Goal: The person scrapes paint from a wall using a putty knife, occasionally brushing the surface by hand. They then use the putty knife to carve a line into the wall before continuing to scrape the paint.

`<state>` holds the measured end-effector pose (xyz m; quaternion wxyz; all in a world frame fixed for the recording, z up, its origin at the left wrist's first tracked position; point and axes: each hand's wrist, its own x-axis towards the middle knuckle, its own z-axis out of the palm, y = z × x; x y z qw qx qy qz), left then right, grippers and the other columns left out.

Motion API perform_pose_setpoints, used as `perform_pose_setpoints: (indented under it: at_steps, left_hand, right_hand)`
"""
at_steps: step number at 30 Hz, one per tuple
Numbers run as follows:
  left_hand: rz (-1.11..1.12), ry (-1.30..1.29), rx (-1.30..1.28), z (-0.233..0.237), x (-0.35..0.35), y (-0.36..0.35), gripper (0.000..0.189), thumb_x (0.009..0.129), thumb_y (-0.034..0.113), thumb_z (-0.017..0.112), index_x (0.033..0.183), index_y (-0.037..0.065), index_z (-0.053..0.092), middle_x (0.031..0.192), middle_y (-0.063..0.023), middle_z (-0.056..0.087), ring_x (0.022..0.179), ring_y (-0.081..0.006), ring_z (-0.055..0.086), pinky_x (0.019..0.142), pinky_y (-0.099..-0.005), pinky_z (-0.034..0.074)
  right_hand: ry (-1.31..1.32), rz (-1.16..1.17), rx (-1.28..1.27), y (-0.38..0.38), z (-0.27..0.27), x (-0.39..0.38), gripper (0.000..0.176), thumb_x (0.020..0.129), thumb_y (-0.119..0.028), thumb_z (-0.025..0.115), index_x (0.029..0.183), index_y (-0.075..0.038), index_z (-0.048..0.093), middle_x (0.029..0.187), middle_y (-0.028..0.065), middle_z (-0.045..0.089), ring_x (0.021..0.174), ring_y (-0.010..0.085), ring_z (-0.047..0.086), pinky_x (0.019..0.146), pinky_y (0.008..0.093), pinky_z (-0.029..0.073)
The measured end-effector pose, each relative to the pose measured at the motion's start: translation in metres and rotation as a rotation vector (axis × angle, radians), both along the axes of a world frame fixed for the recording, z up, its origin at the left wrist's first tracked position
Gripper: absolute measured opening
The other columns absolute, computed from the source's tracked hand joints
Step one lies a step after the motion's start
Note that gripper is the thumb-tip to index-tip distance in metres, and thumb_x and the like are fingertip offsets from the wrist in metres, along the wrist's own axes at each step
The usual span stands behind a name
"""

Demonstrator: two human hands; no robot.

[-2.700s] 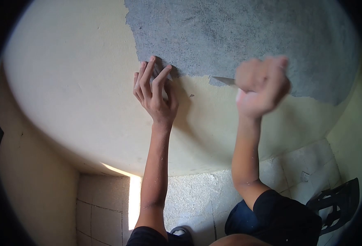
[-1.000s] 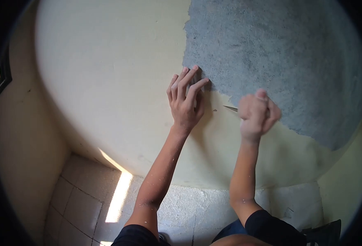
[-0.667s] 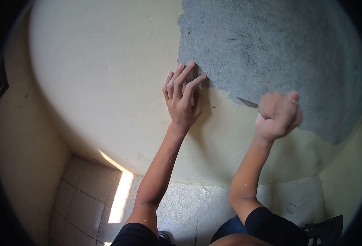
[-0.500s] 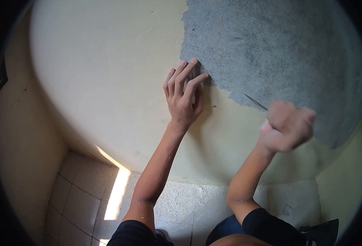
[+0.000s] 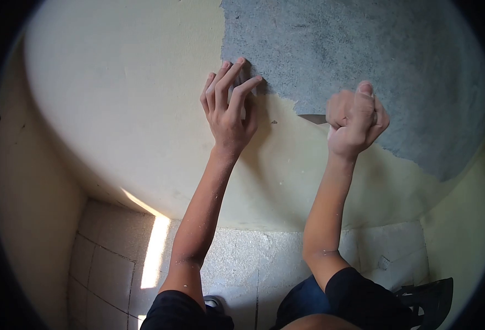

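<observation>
My right hand [image 5: 358, 118] is closed in a fist around a scraper [image 5: 313, 118]. Its thin metal blade points left, by the ragged lower edge of the bare grey patch [image 5: 308, 49]; the fist hides the handle. Cream paint [image 5: 121, 99] covers the wall to the left of and below that patch. With fingers spread and bent, my left hand [image 5: 228, 113] rests its fingertips on the wall near the patch's lower left corner. A small dark chip [image 5: 274, 122] shows on the paint between both hands.
Below the wall is a tiled floor [image 5: 231, 253] dusted with pale debris, with a sunlit strip [image 5: 155, 253] at the left. Side walls close in at left and right. A dark plastic object [image 5: 432, 297], perhaps a chair, stands at the lower right.
My right hand has moved up and left with the scraper, its blade now nearly level against the patch edge. The view has shifted slightly; my left hand keeps its place on the wall.
</observation>
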<state>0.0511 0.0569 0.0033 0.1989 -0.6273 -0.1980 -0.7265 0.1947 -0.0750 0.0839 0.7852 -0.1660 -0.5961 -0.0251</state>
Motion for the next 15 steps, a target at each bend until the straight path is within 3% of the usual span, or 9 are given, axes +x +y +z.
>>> perform_pose_setpoints:
  at_steps: [2, 4, 6, 9, 12, 15]
  left_hand:
    - [-0.006, 0.007, -0.009, -0.002, -0.001, -0.001, 0.051, 0.081, -0.010, 0.063, 0.121, 0.021, 0.071, 0.151, -0.0043, 0.057, 0.148, -0.0267, 0.045, 0.124, -0.0486, 0.030]
    - [-0.019, -0.001, -0.012, -0.002, 0.000, 0.000, 0.051, 0.081, -0.010, 0.063, 0.121, 0.021, 0.071, 0.151, -0.0043, 0.057, 0.148, -0.0268, 0.045, 0.124, -0.0487, 0.030]
    - [-0.014, -0.009, -0.010, -0.001, 0.000, 0.000, 0.050, 0.081, -0.011, 0.064, 0.120, 0.020, 0.071, 0.150, -0.0043, 0.058, 0.147, -0.0273, 0.045, 0.123, -0.0487, 0.030]
    - [0.001, -0.010, -0.008, 0.002, 0.000, -0.003, 0.050, 0.081, -0.011, 0.065, 0.120, 0.020, 0.071, 0.149, -0.0052, 0.059, 0.147, -0.0280, 0.046, 0.123, -0.0488, 0.031]
    - [-0.010, -0.006, -0.005, 0.002, -0.001, -0.003, 0.050, 0.081, -0.010, 0.065, 0.120, 0.020, 0.071, 0.149, -0.0057, 0.059, 0.146, -0.0282, 0.047, 0.123, -0.0490, 0.030]
    - [-0.020, 0.004, -0.016, -0.001, -0.002, -0.003, 0.051, 0.081, -0.010, 0.065, 0.121, 0.020, 0.071, 0.149, -0.0054, 0.059, 0.147, -0.0280, 0.045, 0.124, -0.0492, 0.030]
  right_hand:
    - [-0.060, -0.047, 0.077, -0.016, 0.000, 0.000, 0.049, 0.103, -0.015, 0.052, 0.059, -0.012, 0.030, 0.047, -0.0041, 0.030, 0.040, 0.0041, 0.028, 0.041, 0.0280, 0.017]
    - [-0.006, 0.210, 0.199, -0.049, 0.003, 0.000, 0.046, 0.103, -0.013, 0.051, 0.061, -0.013, 0.031, 0.050, -0.0032, 0.026, 0.039, 0.0075, 0.029, 0.041, 0.0284, 0.017]
    - [-0.114, 0.441, 0.346, -0.061, 0.009, 0.000, 0.043, 0.102, -0.010, 0.049, 0.061, -0.013, 0.035, 0.051, -0.0031, 0.027, 0.040, 0.0074, 0.029, 0.041, 0.0288, 0.019]
    - [-0.233, -0.160, 0.061, 0.000, 0.001, 0.006, 0.043, 0.101, -0.010, 0.050, 0.059, -0.010, 0.040, 0.050, -0.0040, 0.035, 0.042, 0.0055, 0.031, 0.042, 0.0301, 0.019]
    - [-0.086, -0.041, 0.054, -0.005, -0.002, 0.002, 0.047, 0.100, -0.011, 0.054, 0.059, -0.010, 0.031, 0.047, -0.0014, 0.035, 0.040, 0.0055, 0.030, 0.041, 0.0304, 0.018]
    - [-0.054, 0.208, 0.197, -0.043, 0.001, 0.007, 0.043, 0.103, -0.010, 0.040, 0.063, -0.014, 0.025, 0.047, -0.0010, 0.030, 0.039, 0.0071, 0.017, 0.040, 0.0297, 0.015]
